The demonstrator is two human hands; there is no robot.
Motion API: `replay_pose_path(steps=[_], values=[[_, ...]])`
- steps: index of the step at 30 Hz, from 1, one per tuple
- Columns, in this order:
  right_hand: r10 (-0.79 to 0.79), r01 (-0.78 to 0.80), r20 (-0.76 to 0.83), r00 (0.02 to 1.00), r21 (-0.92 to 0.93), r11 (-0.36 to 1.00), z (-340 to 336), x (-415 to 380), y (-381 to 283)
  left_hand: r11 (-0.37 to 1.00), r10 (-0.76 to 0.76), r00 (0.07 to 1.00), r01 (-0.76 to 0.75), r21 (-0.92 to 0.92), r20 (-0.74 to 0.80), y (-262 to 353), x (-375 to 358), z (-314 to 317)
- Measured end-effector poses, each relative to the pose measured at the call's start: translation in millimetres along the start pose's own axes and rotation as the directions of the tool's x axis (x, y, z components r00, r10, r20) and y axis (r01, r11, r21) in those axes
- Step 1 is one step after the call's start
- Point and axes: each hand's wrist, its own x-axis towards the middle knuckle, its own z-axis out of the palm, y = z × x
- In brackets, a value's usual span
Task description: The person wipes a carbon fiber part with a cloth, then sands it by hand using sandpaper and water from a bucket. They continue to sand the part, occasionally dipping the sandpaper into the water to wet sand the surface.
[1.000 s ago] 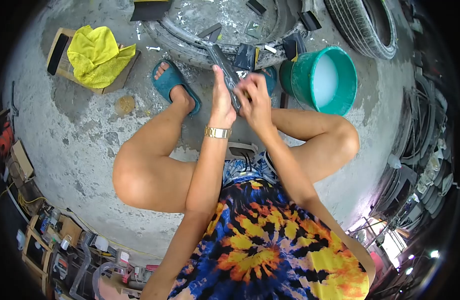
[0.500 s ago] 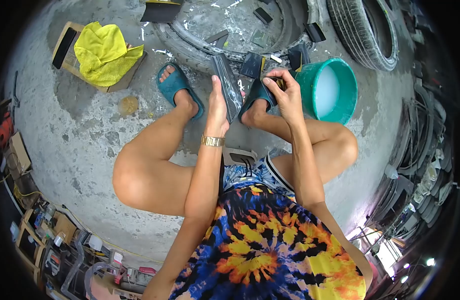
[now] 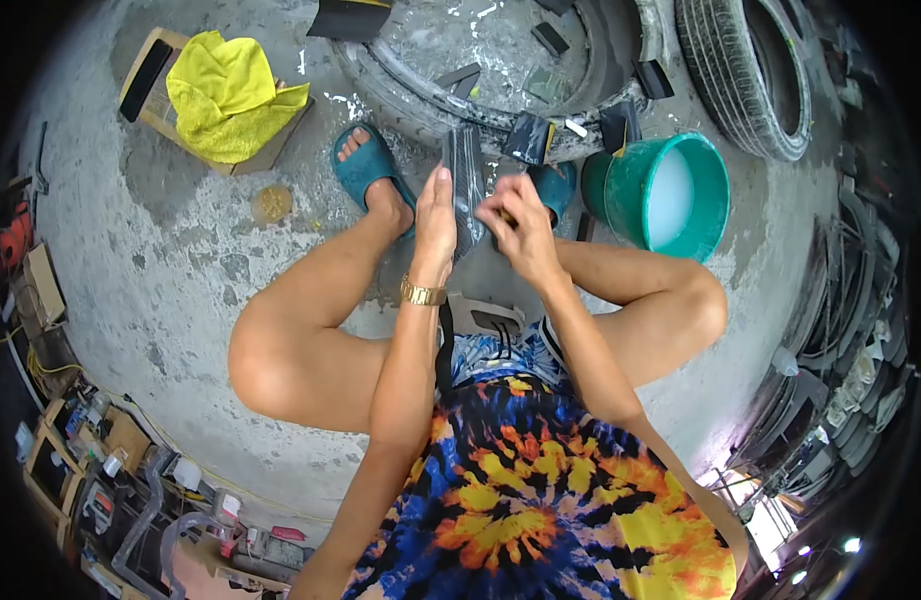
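I sit low with both knees raised. My left hand [image 3: 436, 222], a gold watch on its wrist, holds a long dark strip [image 3: 467, 180] upright between my knees. My right hand [image 3: 517, 224] presses against the strip's lower part, fingers closed on something small that I cannot make out. Both hands are above the wet concrete floor, just in front of my feet in teal slippers [image 3: 368, 166].
A teal bucket [image 3: 625, 200] of whitish liquid stands right of my hands. A tyre [image 3: 400, 85] lying flat ahead carries several dark pieces on its rim. Another tyre [image 3: 745, 75] lies far right. A yellow cloth [image 3: 232, 90] lies on a box at far left.
My right hand, which had reached out toward the bucket half a second ago, has come back onto the strip. The left hand stays on the strip, which now stands more upright.
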Motion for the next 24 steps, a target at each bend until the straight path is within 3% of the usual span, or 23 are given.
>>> replay_pose_path(steps=[2, 3, 7, 10, 11, 15, 18, 20, 22, 24], values=[[-0.054, 0.053, -0.056, 0.997, -0.027, 0.998, 6, 31, 2, 0.999, 0.037, 0.995, -0.039, 0.011, 0.098, 2, -3, -3], [-0.041, 0.041, -0.071, 0.997, -0.010, 0.999, 11, 39, 3, 0.999, -0.025, 0.991, 0.030, -0.038, 0.132, 0, 0, -6], [-0.062, 0.062, -0.020, 0.998, 0.020, 0.998, 13, -14, -4, 0.999, 0.018, 0.998, -0.020, 0.028, 0.057, 3, 1, -5], [-0.056, 0.053, -0.030, 0.998, -0.101, 0.993, 13, 28, 7, 0.998, 0.043, 0.996, -0.047, 0.051, 0.074, -7, 2, -8], [-0.076, 0.071, -0.053, 0.996, -0.090, 0.993, 15, 45, 5, 1.000, -0.005, 0.994, 0.006, -0.011, 0.110, -6, 2, -9], [-0.174, 0.173, 0.008, 0.985, -0.131, 0.976, 13, -3, -10, 1.000, 0.022, 0.998, -0.022, 0.001, 0.062, -11, 8, -10], [-0.126, 0.134, 0.060, 0.990, -0.162, 0.978, 9, 15, -5, 0.999, 0.025, 0.998, -0.026, 0.021, 0.061, -16, 5, -9], [-0.103, 0.104, 0.011, 0.995, -0.176, 0.979, 16, 54, -2, 1.000, -0.020, 0.995, 0.022, -0.020, 0.102, -18, 8, -11], [-0.091, 0.079, -0.053, 0.994, -0.187, 0.979, 19, 38, -3, 0.996, -0.044, 0.990, 0.054, -0.066, 0.135, -14, 9, -13], [-0.086, 0.079, -0.035, 0.996, -0.163, 0.983, 16, 5, -12, 1.000, 0.005, 0.999, -0.005, -0.012, 0.032, -12, 8, -9]])
